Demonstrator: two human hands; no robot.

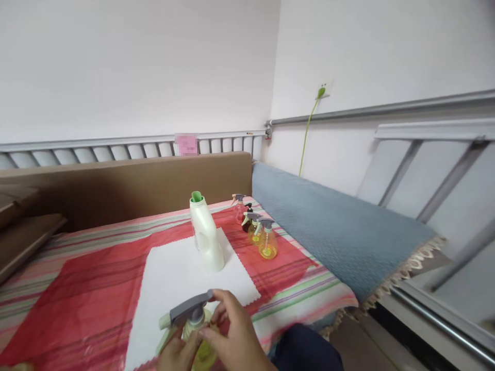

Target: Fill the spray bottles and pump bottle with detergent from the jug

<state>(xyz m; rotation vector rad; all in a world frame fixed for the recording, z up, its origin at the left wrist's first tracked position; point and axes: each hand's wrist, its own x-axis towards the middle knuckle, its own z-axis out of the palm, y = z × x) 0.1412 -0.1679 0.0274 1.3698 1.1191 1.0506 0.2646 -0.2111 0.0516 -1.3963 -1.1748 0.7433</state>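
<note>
Low in the head view is a spray bottle (191, 306) with a grey trigger head, a pale nozzle and a clear body holding yellow liquid. My left hand (176, 354) is closed about its neck from the left. My right hand (234, 327) grips it from the right, one finger at the back of the trigger head and the thumb near the neck. Part of the bottle's body is hidden behind my fingers. Beyond my hands, a white jug (209, 237) with a green pouring spout stands upright on a white sheet (164, 281).
Right of the jug stand several more spray bottles (268, 245), some with yellow liquid, one dark. All rest on a red and striped cloth (100, 278). A blue padded cover (332, 216) borders the right side, and a brown backrest (154, 180) the back.
</note>
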